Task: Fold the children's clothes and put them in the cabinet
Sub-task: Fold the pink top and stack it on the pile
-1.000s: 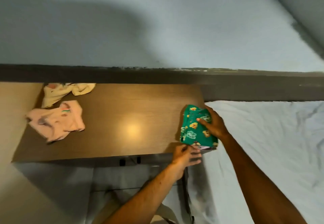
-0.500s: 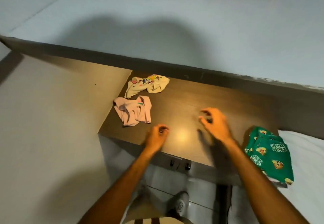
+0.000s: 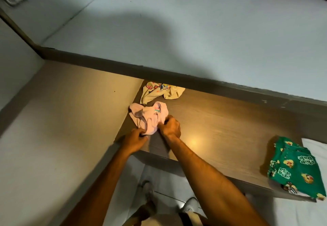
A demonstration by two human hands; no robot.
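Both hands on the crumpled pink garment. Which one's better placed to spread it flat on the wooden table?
Right. The right hand grips the crumpled pink garment beside open wooden table, so it can probably pull outward. The left hand pinches the near corner at the table's edge, suited to anchoring.

Brown wood-grain bench (image 3: 221,119), glare spot near its middle. At the far left corner: crumpled cream garment (image 3: 159,93) with cartoon prints, crumpled pink garment (image 3: 146,118) just in front of it. At the right end: folded green printed garment (image 3: 297,169), overhanging onto a white bed (image 3: 316,148).
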